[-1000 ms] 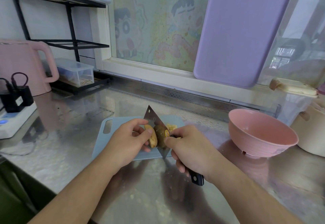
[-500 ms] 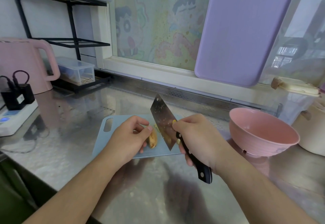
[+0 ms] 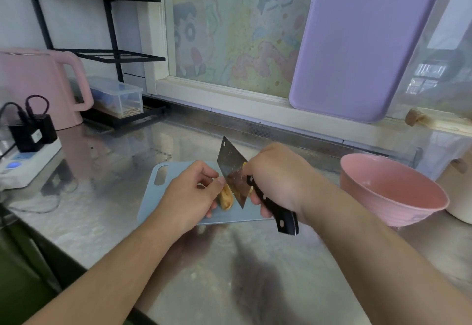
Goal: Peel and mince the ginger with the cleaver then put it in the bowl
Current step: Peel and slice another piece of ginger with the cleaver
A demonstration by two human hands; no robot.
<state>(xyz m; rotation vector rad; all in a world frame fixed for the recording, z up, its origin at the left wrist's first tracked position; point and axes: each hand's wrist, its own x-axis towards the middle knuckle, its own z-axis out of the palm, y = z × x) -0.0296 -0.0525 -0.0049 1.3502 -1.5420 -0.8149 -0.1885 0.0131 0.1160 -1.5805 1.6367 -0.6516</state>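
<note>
Ginger (image 3: 226, 198) pinched by left hand (image 3: 190, 193), right hand (image 3: 278, 179) gripping cleaver (image 3: 233, 175).

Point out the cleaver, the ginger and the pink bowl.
cleaver (image 3: 231, 165), head view, flat of the blade.
ginger (image 3: 226, 198), head view, its exposed end.
pink bowl (image 3: 367, 187), head view, outer wall.

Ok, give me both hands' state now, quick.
Left hand: fingers curled, holding the ginger on the cutting board.
Right hand: gripping the cleaver.

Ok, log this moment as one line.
stage: peeling | left hand: holds tan ginger piece | right hand: grips black-handled steel cleaver | pink bowl: empty
</note>
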